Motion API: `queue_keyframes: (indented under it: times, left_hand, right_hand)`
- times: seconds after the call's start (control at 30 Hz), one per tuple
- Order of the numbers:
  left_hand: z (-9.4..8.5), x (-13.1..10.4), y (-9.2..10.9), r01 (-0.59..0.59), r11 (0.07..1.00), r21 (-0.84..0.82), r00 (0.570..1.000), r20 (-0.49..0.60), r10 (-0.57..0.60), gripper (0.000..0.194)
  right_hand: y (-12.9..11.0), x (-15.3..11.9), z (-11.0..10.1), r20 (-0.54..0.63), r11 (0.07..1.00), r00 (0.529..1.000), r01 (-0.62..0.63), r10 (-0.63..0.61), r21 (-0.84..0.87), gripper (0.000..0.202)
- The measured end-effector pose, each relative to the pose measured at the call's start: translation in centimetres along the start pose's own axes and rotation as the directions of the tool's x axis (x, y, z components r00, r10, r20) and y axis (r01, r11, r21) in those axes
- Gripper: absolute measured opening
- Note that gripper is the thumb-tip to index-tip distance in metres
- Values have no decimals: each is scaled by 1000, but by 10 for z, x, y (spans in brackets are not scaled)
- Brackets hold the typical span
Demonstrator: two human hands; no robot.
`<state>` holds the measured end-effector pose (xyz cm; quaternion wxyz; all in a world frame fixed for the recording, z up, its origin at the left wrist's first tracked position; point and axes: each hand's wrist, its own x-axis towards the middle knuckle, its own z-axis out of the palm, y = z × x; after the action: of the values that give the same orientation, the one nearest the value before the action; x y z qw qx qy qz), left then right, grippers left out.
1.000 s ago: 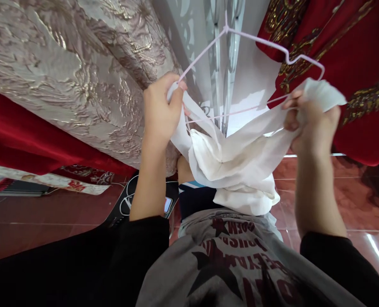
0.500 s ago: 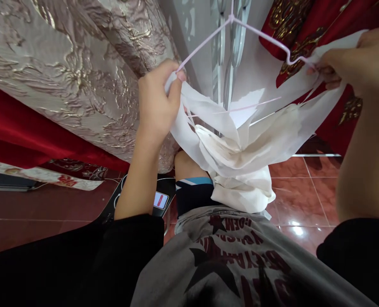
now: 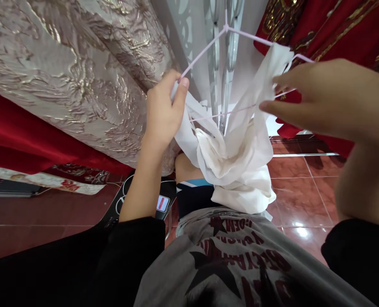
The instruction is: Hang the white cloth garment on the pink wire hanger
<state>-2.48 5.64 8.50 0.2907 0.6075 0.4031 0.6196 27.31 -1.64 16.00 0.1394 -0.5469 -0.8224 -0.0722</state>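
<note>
A thin pale-pink clothes hanger (image 3: 205, 47) hangs in front of me, with a sheer white garment (image 3: 262, 136) draped on both its arms. My left hand (image 3: 165, 104) is closed around the hanger's left end and the garment's strap or shoulder there. On the other side, the garment's right shoulder loops over the hanger arm, inward of its notch. Beside that loop is my right hand (image 3: 317, 94), slightly blurred, thumb and fingers apart. Its fingertips are close to the cloth; whether they touch it I cannot tell. The garment's cream lower part bunches over my lap.
Shiny embossed pink-beige cloth (image 3: 77, 72) hangs at left, red cloth with gold decoration (image 3: 323, 30) at right. Behind the hanger stands a grey metal frame (image 3: 216, 64). A lit phone (image 3: 162, 203) lies on a black surface by my left forearm. Red tiles (image 3: 291, 196) cover the floor.
My right hand has let go of the hanger's right end, its fingers now apart. The garment's right shoulder has slid inward along the hanger arm. My left hand keeps its grip.
</note>
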Motion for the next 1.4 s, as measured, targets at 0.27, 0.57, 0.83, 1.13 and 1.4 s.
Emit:
queue_keyframes:
  times: [0.27, 0.57, 0.83, 1.13, 1.4]
  left_hand:
    - [5, -1, 12, -119, 926, 358, 980, 192, 51, 16]
    - [16, -34, -6, -52, 943, 328, 998, 61, 34, 65]
    - [83, -128, -46, -190, 937, 294, 925, -265, 271, 72]
    - [62, -120, -42, 1, 997, -75, 970, -243, -19, 51]
    - [25, -96, -10, 180, 974, -135, 984, 16, -180, 31]
  right_hand:
    - [-31, 17, 66, -90, 857, 940, 337, -328, 391, 42]
    - [-54, 27, 191, -485, 886, 866, 128, 119, 446, 29]
    - [-60, 17, 190, -489, 894, 863, 115, 126, 432, 31]
    - [-56, 10, 185, -496, 879, 857, 120, 143, 461, 26]
    - [-62, 7, 179, -486, 856, 861, 135, 147, 499, 27]
